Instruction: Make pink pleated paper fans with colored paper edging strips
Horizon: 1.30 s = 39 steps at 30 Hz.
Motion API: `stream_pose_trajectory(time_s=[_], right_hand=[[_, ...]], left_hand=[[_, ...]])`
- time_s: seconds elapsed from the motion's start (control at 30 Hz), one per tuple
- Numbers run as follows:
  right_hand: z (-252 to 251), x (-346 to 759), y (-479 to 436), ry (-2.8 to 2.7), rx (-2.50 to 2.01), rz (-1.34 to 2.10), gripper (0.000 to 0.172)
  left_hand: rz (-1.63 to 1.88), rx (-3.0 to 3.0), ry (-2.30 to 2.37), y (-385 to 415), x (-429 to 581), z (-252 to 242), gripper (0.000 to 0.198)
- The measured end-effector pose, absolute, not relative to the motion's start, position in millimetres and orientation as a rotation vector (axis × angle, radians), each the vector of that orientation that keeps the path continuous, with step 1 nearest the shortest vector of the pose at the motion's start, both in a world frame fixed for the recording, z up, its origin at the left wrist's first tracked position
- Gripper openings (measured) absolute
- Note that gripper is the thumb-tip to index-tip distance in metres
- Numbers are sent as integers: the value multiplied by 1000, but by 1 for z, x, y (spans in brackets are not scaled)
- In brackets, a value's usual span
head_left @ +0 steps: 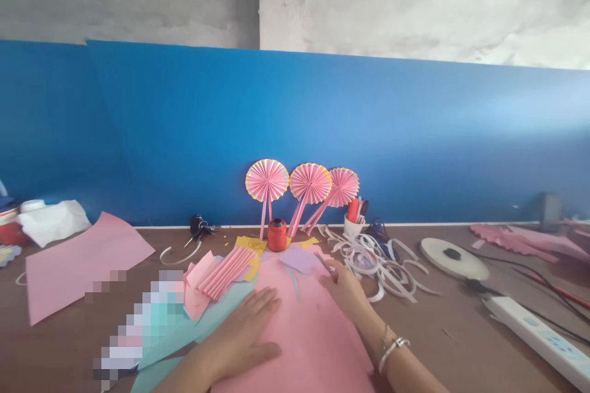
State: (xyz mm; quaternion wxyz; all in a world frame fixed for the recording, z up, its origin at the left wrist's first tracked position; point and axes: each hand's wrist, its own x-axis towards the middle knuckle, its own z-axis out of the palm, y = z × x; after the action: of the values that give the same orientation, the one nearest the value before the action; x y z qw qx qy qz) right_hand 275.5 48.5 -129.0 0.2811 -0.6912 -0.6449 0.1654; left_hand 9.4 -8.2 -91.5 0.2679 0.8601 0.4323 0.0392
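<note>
My left hand (251, 325) lies flat on a large sheet of pink paper (308, 331), its fingers spread and holding nothing. Near the sheet's far right edge, my right hand (343, 285) is closed on a thin grey pointed tool (324, 263), whose tip points away and to the left; its exact kind is too small to tell. Just beyond the sheet lies a lilac paper piece (299, 259). Accordion-folded pink paper (228, 273) rests left of the sheet, over light green paper (221, 310).
Pink pleated paper fans (267, 180) lean against the blue panel (193, 123). In front stands a red thread spool (277, 235). To the right are curled white strips (375, 264), a cup of pens (354, 223), a round white disc (454, 259) and a power strip (534, 338).
</note>
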Motion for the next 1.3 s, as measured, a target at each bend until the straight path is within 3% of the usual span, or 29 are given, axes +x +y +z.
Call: stream_pose_trajectory(time_s=[0.2, 0.3, 0.37, 0.47, 0.6, 0.73, 0.83, 0.87, 1.03, 1.17, 1.3], right_hand=[[-128, 277, 47, -1775, -1921, 409, 35], [-123, 277, 42, -1823, -1940, 370, 36], [-121, 278, 41, -1857, -1960, 338, 35], [-120, 278, 41, -1880, -1944, 203, 34], [-113, 269, 35, -1945, -1728, 68, 26], [-106, 256, 21, -2171, -1567, 503, 16], [-108, 251, 14, -2224, -1573, 740, 41], [-110, 250, 13, -2217, -1581, 779, 43], [-115, 250, 22, -2060, -1532, 930, 6], [-119, 261, 39, -1744, -1354, 991, 19], [-121, 271, 48, -1456, -1282, 1101, 31]], left_hand=[[215, 2377, 1121, -4, 5, -106, 67], [461, 2436, 1189, 7, 1, -120, 49], [722, 2462, 1385, 18, -5, -128, 37], [1022, 2440, 1838, 34, -22, -137, 35], [1000, 2414, 2191, 46, -44, -142, 38], [1050, 2453, 1882, 42, -40, -132, 29], [1043, 2424, 1630, 33, -24, -123, 21], [1048, 2387, 1604, 30, -20, -121, 20], [1069, 2015, 1519, 27, -12, -116, 24], [1134, 1549, 1377, 29, -16, -109, 42], [974, 1357, 1283, 29, -19, -103, 46]])
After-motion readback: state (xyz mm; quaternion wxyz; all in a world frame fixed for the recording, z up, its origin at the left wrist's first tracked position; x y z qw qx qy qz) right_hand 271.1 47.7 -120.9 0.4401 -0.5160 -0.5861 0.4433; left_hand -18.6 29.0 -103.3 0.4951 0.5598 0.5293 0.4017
